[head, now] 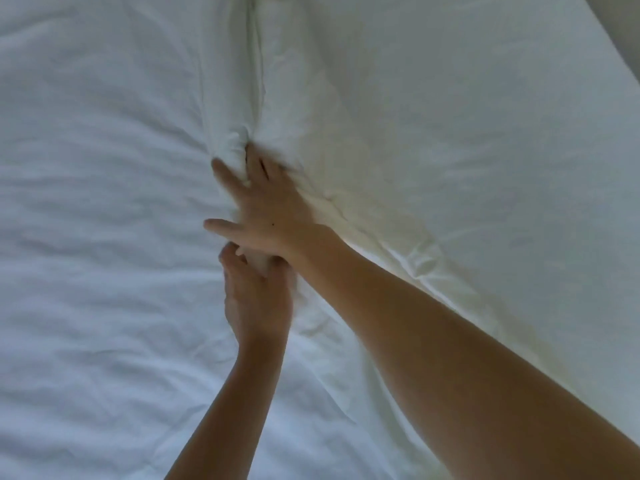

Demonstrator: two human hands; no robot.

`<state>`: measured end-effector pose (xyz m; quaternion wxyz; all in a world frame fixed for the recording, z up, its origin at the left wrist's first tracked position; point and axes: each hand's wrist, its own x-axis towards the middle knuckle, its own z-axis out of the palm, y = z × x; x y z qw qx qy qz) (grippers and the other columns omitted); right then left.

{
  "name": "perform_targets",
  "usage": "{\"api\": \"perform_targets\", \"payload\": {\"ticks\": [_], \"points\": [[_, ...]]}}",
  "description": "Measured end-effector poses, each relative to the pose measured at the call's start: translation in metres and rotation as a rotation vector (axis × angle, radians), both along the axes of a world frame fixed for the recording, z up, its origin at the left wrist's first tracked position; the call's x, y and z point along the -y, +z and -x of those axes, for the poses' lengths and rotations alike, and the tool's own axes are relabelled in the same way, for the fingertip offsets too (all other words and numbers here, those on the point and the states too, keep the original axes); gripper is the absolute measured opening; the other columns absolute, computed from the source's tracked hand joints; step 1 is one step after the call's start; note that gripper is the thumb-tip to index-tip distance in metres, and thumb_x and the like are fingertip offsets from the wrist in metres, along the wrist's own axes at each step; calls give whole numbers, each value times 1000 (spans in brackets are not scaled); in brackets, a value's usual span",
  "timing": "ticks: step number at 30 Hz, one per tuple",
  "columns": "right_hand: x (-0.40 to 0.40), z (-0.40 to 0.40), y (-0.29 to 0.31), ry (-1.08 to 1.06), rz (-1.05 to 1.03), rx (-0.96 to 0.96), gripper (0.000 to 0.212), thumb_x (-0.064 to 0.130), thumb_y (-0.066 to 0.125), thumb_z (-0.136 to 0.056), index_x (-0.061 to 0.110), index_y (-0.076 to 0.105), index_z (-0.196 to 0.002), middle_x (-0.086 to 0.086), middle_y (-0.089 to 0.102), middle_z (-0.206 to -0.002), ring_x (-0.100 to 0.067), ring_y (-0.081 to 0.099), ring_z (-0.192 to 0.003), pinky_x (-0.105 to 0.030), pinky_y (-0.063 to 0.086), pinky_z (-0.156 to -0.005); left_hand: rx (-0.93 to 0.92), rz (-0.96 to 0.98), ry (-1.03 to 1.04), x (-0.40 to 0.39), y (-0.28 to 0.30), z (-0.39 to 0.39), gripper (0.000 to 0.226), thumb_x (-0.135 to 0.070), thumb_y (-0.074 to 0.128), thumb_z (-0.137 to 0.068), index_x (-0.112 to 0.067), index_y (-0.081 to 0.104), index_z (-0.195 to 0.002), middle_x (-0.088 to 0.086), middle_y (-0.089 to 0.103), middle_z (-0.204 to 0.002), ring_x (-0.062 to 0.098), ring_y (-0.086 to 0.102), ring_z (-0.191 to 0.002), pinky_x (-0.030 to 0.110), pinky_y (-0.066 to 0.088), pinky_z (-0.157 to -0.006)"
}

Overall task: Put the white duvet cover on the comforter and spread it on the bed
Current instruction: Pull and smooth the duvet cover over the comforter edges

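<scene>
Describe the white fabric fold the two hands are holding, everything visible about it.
The white fabric fold is a bunched ridge of soft, cotton-like cloth running from the top edge of the view down to the hands. It lies between wrinkled bluish-white fabric on the left and smoother, creamier fabric on the right. The right hand grips its puckered end; the left hand, just below, pinches a small tuft.

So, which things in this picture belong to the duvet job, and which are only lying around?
Belong to the job:
- white duvet cover, smooth layer on the right
- bunched fold, gripped by the right hand
- left hand, pinching white cloth
- crumpled white bedding on the left, comforter or sheet, cannot tell

Lying around:
- nothing else visible
</scene>
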<state>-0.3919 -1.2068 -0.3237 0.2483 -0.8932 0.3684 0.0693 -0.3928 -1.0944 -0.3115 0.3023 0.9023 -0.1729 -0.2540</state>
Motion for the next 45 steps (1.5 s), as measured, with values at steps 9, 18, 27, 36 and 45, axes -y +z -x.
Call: {"api": "perform_targets", "payload": {"ticks": [9, 18, 27, 36, 45], "points": [[-78, 44, -11, -120, 142, 255, 85, 9, 70, -59, 11, 45, -141, -15, 33, -152, -39, 35, -133, -45, 23, -114, 428, 79, -516, 96, 19, -60, 65, -24, 56, -89, -17, 31, -149, 12, 29, -153, 32, 35, -136, 44, 39, -101], [-119, 80, -16, -293, 94, 314, 72, 7, 27, -81, 16, 30, -152, -15, 16, -160, -43, 21, -142, -51, 19, -115, 57, -14, -167, 160, 6, -91, 56, -39, 61, -87, -10, 49, -133, 10, 60, -127, 27, 58, -113, 33, 47, -97], [-117, 94, -25, -219, 70, 322, 80, 2, 50, -69, 23, 41, -146, -11, 22, -159, -40, 19, -144, -47, 17, -116, -203, 18, 202, 107, -7, -123, 58, -55, 44, -96, -13, 46, -137, 3, 61, -109, 24, 56, -113, 32, 45, -92], [-113, 100, -26, -203, 8, 318, 97, 14, 67, -60, 24, 34, -150, -8, 14, -161, -32, 4, -149, -43, 9, -120, 970, -9, -1098, 137, 10, -126, 51, -30, 33, -99, -12, 37, -147, 23, 23, -157, 44, 21, -143, 51, 14, -117], [-112, 92, -33, -206, 51, 320, 94, 16, 65, -58, 22, 39, -148, -12, 19, -159, -36, 10, -148, -47, 13, -119, 698, -231, -787, 127, -19, -124, 64, -45, 21, -99, -10, 23, -152, 29, 15, -157, 40, 13, -146, 53, 5, -119]]}}
